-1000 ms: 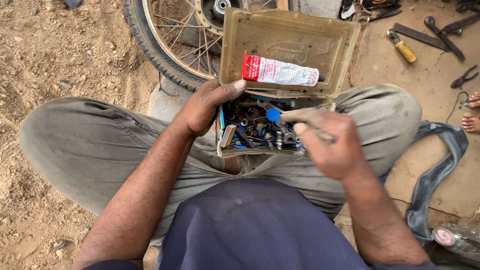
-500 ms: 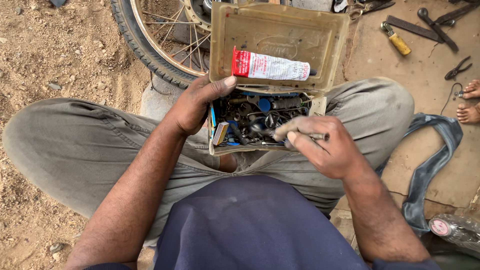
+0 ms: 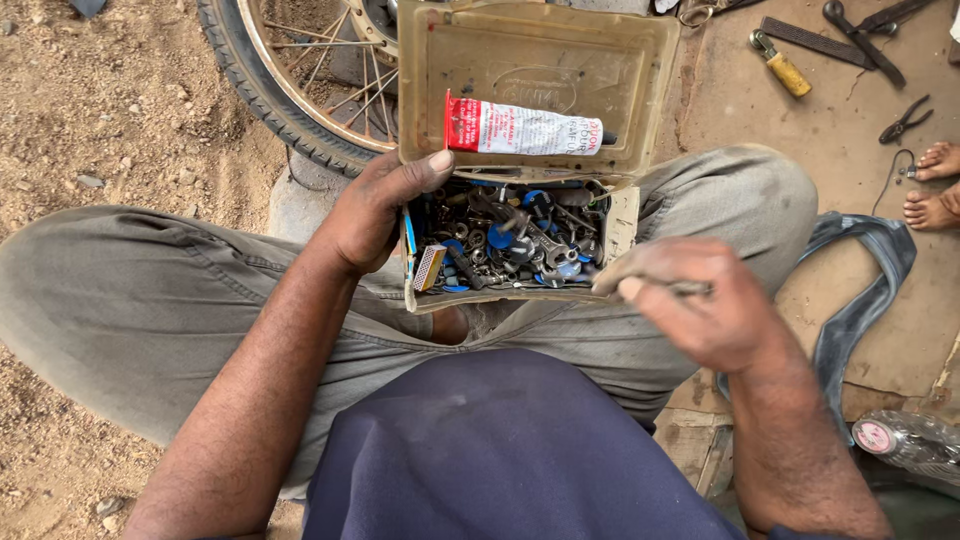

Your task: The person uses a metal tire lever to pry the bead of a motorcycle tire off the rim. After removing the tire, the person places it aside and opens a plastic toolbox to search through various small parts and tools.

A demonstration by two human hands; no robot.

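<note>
Right hand (image 3: 700, 305): closed, pinching a thin metal piece (image 3: 690, 288) between thumb and fingers; what kind of piece is too blurred to tell. It sits at about 4 o'clock from the open parts box (image 3: 625, 225), just off the box's near right corner.

Left hand (image 3: 375, 210): wrapped round the box's left edge at 9 o'clock, thumb tip up against the hinge line, steadying it on the lap.

The box rests across the person's thighs, lid (image 3: 540, 50) tipped back at 12 o'clock. The tray is packed with small hardware (image 3: 515, 240): nuts, bolts, dark valve-like bits, blue caps. A white and red tube (image 3: 525, 130) lies across the lid's lower edge.

Step in hand, as I read it: sorting through the tray for a small part, one piece already lifted clear. The next move calls for a steady box and a fine pinch, since the pieces are tangled and loose.

Farther out: a spoked wheel with tyre (image 3: 285, 90) at 11 o'clock on the dirt; a yellow-handled screwdriver (image 3: 778, 65) and pliers (image 3: 903, 120) at 1 to 2 o'clock; another person's bare feet (image 3: 930, 185) at 3 o'clock; a black inner tube (image 3: 860, 290) draped beside the right knee; a plastic bottle (image 3: 905, 440) at 5 o'clock.
</note>
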